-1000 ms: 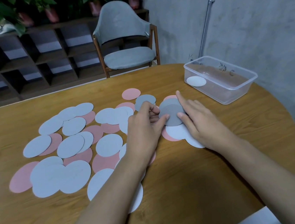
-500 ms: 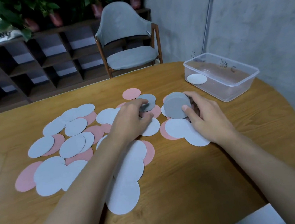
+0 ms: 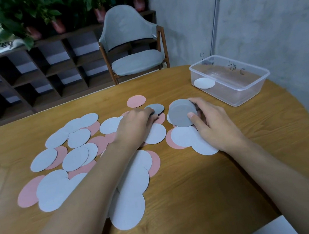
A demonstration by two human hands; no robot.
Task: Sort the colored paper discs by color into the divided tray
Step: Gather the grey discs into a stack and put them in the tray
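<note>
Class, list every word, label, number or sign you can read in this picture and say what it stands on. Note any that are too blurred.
Nothing here reads with certainty.
Cloth on the shelf: dark lettering, too blurred to read.
Box: dark handwritten marks on or behind its far wall; one looks like "C", the rest unreadable.
Discs: no print visible.

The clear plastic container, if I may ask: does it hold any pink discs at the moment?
No, the clear plastic container holds only one white disc.
</note>
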